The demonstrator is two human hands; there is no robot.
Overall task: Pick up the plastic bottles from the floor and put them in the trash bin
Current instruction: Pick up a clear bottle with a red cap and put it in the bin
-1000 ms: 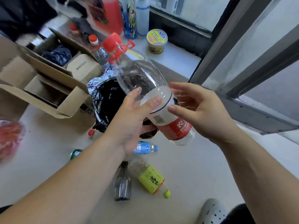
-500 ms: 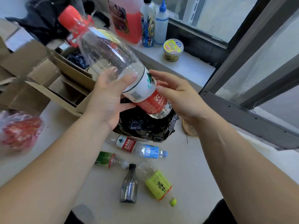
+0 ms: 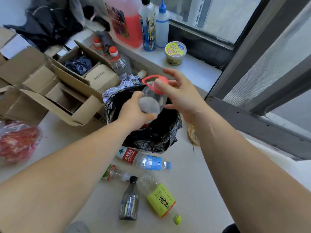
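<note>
Four small bottles lie on the floor nearest you: a dark bottle (image 3: 129, 200) with a black cap, a yellow-labelled bottle (image 3: 159, 197) just beside it, a green-labelled bottle (image 3: 114, 173) partly hidden by your left forearm, and a red-and-blue-labelled bottle (image 3: 143, 159) close to the bin. Beyond them stands the trash bin (image 3: 156, 137), lined with a black bag. Above its opening your left hand (image 3: 134, 111) grips the base end of a large clear bottle (image 3: 154, 97), fingers curled around it, so that the bottle points away from you. Your right hand (image 3: 180, 96) is spread at the neck end, thumb touching the red cap and its handle ring (image 3: 152, 81); whether the other fingers touch cannot be told. Left of the bin sit open cardboard boxes (image 3: 55, 84), and a red bag (image 3: 16, 142) lies at the left edge. Farther off, a yellow tub (image 3: 175, 52), a pink jug (image 3: 126, 21) and two tall bottles (image 3: 155, 26) stand on the window ledge.
</note>
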